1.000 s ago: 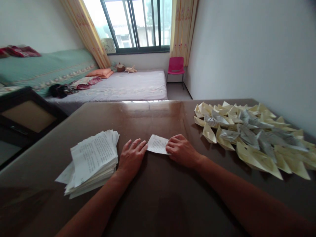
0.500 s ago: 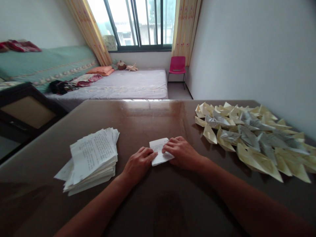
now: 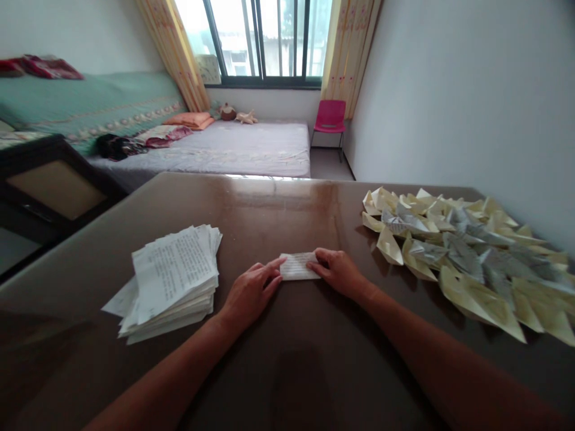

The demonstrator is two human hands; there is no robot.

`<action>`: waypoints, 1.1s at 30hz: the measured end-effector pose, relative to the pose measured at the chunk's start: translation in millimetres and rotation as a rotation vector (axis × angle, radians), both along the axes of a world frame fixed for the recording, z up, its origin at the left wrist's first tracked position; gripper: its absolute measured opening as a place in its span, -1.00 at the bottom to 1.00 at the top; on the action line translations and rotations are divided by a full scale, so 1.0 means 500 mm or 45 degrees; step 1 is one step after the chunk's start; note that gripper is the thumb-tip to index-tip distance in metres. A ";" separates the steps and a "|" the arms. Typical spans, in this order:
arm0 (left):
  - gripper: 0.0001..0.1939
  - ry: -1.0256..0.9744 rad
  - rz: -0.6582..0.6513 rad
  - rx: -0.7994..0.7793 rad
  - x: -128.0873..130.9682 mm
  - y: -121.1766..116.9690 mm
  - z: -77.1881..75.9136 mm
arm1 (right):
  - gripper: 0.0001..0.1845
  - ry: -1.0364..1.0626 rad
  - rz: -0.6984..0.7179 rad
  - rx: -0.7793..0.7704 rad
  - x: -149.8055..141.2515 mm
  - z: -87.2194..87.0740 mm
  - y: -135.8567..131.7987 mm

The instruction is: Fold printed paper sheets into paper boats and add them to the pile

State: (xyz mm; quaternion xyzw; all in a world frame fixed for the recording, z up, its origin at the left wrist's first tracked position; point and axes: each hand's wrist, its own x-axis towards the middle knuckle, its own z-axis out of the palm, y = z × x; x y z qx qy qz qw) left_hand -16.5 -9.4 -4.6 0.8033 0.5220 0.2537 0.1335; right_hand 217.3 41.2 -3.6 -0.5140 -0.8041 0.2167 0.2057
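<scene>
A small folded sheet of printed paper (image 3: 297,266) lies flat on the dark brown table (image 3: 278,209) in front of me. My left hand (image 3: 248,291) rests beside its left edge, fingers stretched out with the fingertips pressing on the paper. My right hand (image 3: 339,271) lies on its right end, fingers curled down and pressing it against the table. A stack of printed sheets (image 3: 173,278) sits to the left of my left hand. A heap of folded paper boats (image 3: 458,245), cream and grey, covers the right side of the table.
Beyond the table's far edge stand a bed (image 3: 233,146) with cushions and toys, a pink chair (image 3: 329,117) and a barred window (image 3: 265,36). A dark wooden frame (image 3: 49,185) stands at the left. A white wall runs along the right.
The paper has been folded over into a narrower strip. Both hands shifted from holding its ends to pressing it flat; the view tilted slightly right.
</scene>
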 end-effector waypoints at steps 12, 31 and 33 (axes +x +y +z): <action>-0.71 0.244 -0.046 0.090 0.009 -0.003 -0.006 | -0.76 -0.163 -0.132 0.096 -0.023 -0.012 -0.007; -0.71 0.540 -0.186 0.452 0.032 -0.018 -0.007 | -0.74 -0.273 -0.130 0.119 -0.029 -0.003 -0.007; -0.72 0.584 -0.178 0.465 0.033 -0.023 -0.002 | -0.72 -0.280 -0.127 0.104 -0.030 -0.001 -0.008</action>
